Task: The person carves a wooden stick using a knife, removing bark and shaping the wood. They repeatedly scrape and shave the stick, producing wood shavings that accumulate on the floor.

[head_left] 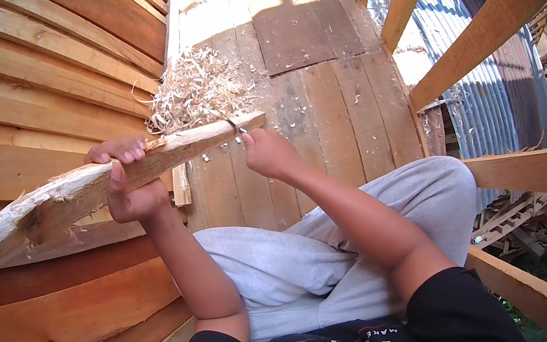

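A long, partly shaved wooden pole slants across in front of me, from the left rim to the middle of the view. My left hand is closed around it, with the fingers over the far side and the thumb on the near side. At the pole's right end, my right hand grips a small knife, whose thin dark blade lies across the wood. Most of the knife's handle is hidden in my fist. Pale, freshly cut patches and rough fibres show along the pole's upper face.
Curled wood shavings are heaped beyond the pole on the plank floor. A wall of overlapping boards stands at left. On the right, wooden railing posts edge the floor, with corrugated metal sheets below. My bent legs are close underneath.
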